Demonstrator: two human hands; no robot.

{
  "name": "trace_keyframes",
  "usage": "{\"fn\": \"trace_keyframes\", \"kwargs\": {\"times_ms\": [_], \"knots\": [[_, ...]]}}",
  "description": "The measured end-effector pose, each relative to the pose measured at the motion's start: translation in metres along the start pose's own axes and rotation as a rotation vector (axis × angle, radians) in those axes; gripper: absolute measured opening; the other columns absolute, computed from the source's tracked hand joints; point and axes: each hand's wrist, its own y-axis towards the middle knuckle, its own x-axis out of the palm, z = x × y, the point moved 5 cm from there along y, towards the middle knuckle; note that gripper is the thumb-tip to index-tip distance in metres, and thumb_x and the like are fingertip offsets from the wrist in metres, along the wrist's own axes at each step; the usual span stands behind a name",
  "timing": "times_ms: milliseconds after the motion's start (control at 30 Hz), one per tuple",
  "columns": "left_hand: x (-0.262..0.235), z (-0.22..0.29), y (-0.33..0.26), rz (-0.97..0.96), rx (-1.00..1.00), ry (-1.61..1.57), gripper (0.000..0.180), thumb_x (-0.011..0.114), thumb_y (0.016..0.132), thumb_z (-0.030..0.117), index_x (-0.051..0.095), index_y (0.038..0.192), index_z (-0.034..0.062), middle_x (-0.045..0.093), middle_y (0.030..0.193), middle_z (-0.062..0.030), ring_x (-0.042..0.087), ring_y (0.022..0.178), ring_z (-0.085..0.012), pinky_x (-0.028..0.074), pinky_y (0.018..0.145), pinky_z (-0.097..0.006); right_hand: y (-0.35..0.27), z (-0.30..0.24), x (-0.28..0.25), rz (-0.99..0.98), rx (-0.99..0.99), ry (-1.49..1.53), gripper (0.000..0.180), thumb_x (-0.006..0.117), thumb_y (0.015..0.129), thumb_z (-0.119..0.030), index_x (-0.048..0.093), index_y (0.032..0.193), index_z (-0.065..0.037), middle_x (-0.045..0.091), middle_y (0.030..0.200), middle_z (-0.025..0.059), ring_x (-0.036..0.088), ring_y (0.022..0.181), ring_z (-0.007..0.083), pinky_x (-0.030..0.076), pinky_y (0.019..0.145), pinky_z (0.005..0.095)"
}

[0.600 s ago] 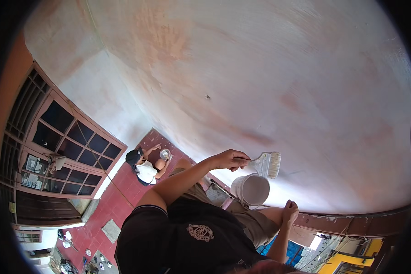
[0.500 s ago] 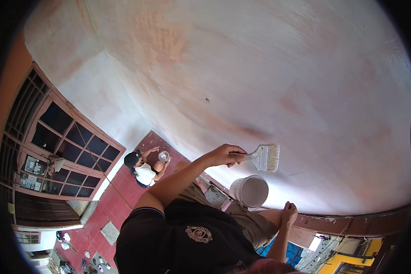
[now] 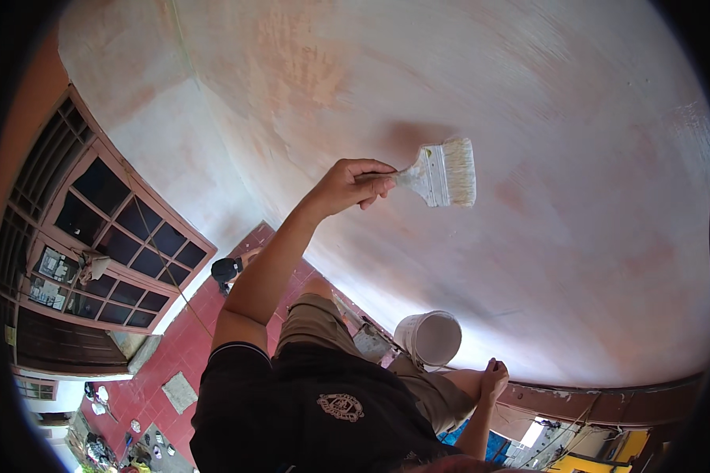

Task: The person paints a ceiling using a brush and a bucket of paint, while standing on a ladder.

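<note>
The left hand (image 3: pixel 353 188) has its fingers clamped on the handle of a wide flat paintbrush (image 3: pixel 435 173), whose pale bristles point rightward, away from them. Beyond the fingers, the wall (image 3: pixel 544 213) carries a thin, streaky whitish coat across most of its surface; orange-pink patches (image 3: pixel 296 59) show through above the fingers and to their right, so coverage looks well advanced but uneven, with those areas seemingly left. Below the fingers is a whitish bucket (image 3: pixel 406 335); the right hand's (image 3: pixel 493 380) fingers are curled beside it, their grip unclear.
</note>
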Motion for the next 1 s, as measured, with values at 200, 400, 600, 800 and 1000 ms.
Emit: {"fn": "trace_keyframes", "kwargs": {"times_ms": [200,400,600,800,1000], "knots": [[-0.064,0.064,0.005,0.193,0.135,0.18,0.034,0.076,0.096,0.023,0.072,0.118,-0.0022,0.066,0.079,-0.0038,0.051,0.058,-0.0069,0.042,0.053,-0.024,0.0,-0.002,0.001,-0.023,0.014,0.025,0.034,0.063,0.097,-0.032,0.074,0.09,0.0,0.073,0.089,0.021,0.071,0.082,0.041,0.054,0.075,0.0504],[-0.125,0.092,-0.002,0.368,0.135,0.292,0.034,0.075,0.096,0.023,0.072,0.12,-0.0016,0.065,0.079,-0.0013,0.05,0.057,-0.0066,0.04,0.052,-0.024,0.0,-0.004,-0.001,0.003,-0.001,0.009,0.032,0.064,0.096,-0.03,0.073,0.088,0.0,0.072,0.088,0.0211,0.07,0.081,0.0409,0.053,0.074,0.0503],[-0.177,0.103,0.01,0.461,0.107,0.399,0.038,0.075,0.097,0.025,0.07,0.125,-0.0006,0.065,0.08,-0.0007,0.049,0.057,-0.0061,0.04,0.051,-0.023,0.002,0.006,0.004,0.034,-0.034,0.017,0.031,0.065,0.096,-0.029,0.072,0.086,0.0,0.072,0.083,0.021,0.069,0.076,0.0414,0.052,0.071,0.0508],[-0.245,0.119,0.009,0.59,0.11,0.582,0.04,0.074,0.097,0.028,0.071,0.126,0.0009,0.065,0.08,-0.0006,0.047,0.054,-0.006,0.039,0.05,-0.023,0.0,-0.009,-0.001,-0.031,0.007,0.015,0.035,0.063,0.097,-0.03,0.073,0.088,0.002,0.072,0.085,0.022,0.068,0.078,0.0415,0.051,0.072,0.05],[-0.269,0.142,0.003,0.775,0.086,0.843,0.04,0.072,0.097,0.035,0.073,0.124,0.0051,0.066,0.077,-0.0027,0.052,0.054,-0.0084,0.044,0.052,-0.026,0.002,-0.001,0.002,-0.025,0.0,0.022,0.035,0.063,0.097,-0.031,0.072,0.088,0.001,0.072,0.084,0.0218,0.068,0.077,0.0413,0.051,0.072,0.0502]]}}
